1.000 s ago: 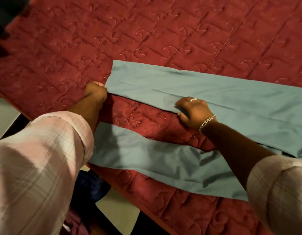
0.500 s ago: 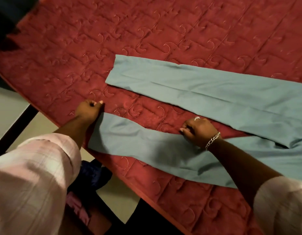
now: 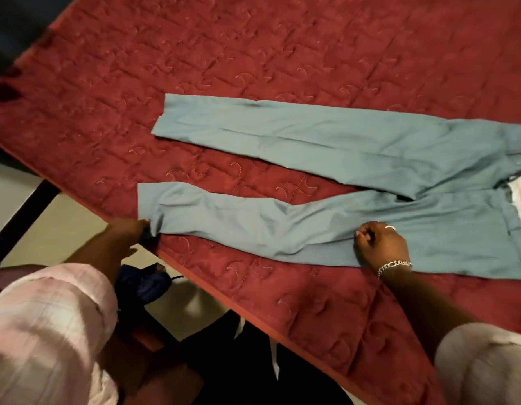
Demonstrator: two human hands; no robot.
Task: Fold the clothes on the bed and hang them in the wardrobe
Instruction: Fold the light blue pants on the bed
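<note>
A pair of grey-blue trousers (image 3: 326,138) lies spread on the red quilted bed (image 3: 224,54), legs apart and pointing left, waistband at the right edge of view. My left hand (image 3: 127,232) pinches the cuff corner of the near leg at the bed's edge. My right hand (image 3: 380,244), with a ring and a chain bracelet, rests on the near leg around the thigh, fingers curled and gripping a fold of the cloth. The far leg lies flat and untouched.
The bed's near edge (image 3: 253,314) runs diagonally from left to lower right. Below it are pale floor, a dark blue bundle (image 3: 148,283) and a dark bed frame bar (image 3: 25,211). The quilt beyond the trousers is bare.
Both hands have left the far leg and come down to the near leg; the left now holds its cuff, the right sits further up toward the thigh. The view has pulled back.
</note>
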